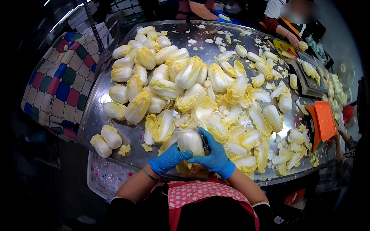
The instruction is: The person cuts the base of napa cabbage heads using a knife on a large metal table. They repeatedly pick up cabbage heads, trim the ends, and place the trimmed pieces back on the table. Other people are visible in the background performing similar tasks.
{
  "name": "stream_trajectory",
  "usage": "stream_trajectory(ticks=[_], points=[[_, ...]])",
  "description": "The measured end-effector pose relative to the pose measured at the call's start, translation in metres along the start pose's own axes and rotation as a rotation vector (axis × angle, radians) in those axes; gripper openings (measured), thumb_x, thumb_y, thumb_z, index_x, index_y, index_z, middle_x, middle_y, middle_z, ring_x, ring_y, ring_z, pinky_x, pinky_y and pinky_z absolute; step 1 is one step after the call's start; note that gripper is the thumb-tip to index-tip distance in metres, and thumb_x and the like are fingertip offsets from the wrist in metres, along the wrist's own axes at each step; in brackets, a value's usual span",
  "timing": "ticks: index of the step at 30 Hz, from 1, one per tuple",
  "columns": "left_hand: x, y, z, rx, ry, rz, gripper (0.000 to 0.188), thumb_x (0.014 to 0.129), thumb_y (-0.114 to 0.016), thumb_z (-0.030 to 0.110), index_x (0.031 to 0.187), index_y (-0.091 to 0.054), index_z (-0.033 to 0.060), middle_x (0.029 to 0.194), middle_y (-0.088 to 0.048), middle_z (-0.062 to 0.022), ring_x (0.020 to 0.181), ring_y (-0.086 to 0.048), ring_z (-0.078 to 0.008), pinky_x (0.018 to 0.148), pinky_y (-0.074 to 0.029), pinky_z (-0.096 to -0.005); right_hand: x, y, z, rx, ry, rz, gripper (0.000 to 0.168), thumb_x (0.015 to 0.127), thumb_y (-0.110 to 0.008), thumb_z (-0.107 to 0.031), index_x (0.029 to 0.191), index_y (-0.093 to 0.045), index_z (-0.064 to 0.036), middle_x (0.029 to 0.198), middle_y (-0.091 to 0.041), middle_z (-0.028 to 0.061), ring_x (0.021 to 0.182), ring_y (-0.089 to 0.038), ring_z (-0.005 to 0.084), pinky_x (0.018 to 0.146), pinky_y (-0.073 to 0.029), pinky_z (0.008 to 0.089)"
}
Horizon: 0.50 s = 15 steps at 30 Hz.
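Near the table's front edge, a napa cabbage head (pixel 190 142) with a white base and pale ribs is held between both gloved hands. My left hand (pixel 170 158), in a blue glove, grips its lower left side. On the right side, my right hand (pixel 216 154), also gloved in blue, wraps around it. A dark tool with a metal part (pixel 205 143), possibly a knife, is in that hand and mostly hidden by the fingers. Loose yellow-white cabbage leaves (pixel 215 127) lie just beyond. Two trimmed cabbage heads (pixel 111 137) rest together at front left.
Many whole cabbages (pixel 164 86) are heaped on the metal table (pixel 95 104). An orange scale (pixel 324 119) and a grey scale (pixel 310 76) stand right. Co-workers' hands (pixel 294 42) are at the far side. A white crate (pixel 92 173) of plastic bags sits below front left.
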<state>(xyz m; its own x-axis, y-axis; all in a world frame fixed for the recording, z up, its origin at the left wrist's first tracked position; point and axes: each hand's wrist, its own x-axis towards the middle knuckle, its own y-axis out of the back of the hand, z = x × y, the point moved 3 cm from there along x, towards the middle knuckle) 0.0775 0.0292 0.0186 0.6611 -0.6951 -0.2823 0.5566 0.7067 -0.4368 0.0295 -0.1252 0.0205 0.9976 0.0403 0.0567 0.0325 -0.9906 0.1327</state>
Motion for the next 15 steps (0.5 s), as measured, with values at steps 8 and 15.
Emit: stream_trajectory(ticks=[8, 15], points=[[-0.012, 0.019, 0.009, 0.163, -0.024, 0.127, 0.072, 0.067, -0.077, 0.011, 0.129, -0.04, 0.0037, 0.118, -0.054, -0.0066, 0.107, -0.052, -0.0163, 0.092, -0.044, -0.0305, -0.001, 0.03, -0.045, -0.806, 0.429, 0.082, 0.059, 0.075, -0.07, -0.014, 0.129, -0.047, -0.006, 0.084, -0.06, 0.008, 0.064, -0.059, 0.0206, 0.056, -0.048, 0.0301], [-0.01, 0.009, 0.004, 0.356, -0.017, 0.047, 0.066, 0.064, -0.08, 0.013, 0.12, -0.047, 0.0052, 0.112, -0.057, -0.0049, 0.102, -0.053, -0.0147, 0.088, -0.046, -0.0299, -0.007, 0.018, -0.032, -1.112, 0.467, 0.002, 0.041, 0.071, -0.064, -0.017, 0.11, -0.057, -0.009, 0.061, -0.05, 0.0042, 0.05, -0.052, 0.0198, 0.043, -0.039, 0.0331]])
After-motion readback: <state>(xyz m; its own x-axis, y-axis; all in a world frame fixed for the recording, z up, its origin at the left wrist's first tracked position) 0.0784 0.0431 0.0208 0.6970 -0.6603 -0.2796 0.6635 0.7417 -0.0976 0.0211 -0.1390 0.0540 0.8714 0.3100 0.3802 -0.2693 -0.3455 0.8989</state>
